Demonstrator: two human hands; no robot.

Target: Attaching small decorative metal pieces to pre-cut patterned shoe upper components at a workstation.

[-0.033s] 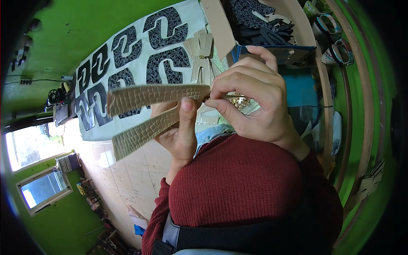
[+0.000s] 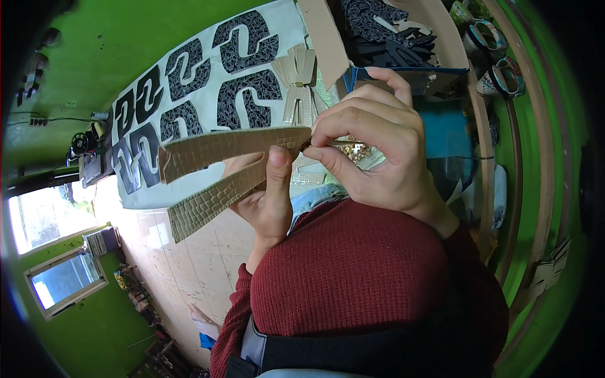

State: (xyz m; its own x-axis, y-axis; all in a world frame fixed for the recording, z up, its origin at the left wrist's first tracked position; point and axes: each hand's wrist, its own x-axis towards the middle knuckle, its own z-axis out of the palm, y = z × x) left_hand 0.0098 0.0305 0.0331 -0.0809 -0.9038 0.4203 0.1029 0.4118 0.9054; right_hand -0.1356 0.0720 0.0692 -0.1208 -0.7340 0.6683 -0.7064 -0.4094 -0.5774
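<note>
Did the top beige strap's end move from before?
Yes: the top beige textured strap dipped lower in the picture at its loose end, against the white sheet.

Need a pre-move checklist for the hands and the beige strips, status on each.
1. Left hand gripping the beige embossed strips, thumb in view: ok.
2. Strips' far ends spread apart, not stuck together: ok.
3. Right hand fingertips closed at the strips' converging end: ok.
4. What those fingertips pinch: cannot tell, mostly hidden.
5. Gold-coloured metal pieces held or lying beyond the right hand: cannot tell.
6. Black-patterned cutouts laid out on the white sheet: ok.
</note>
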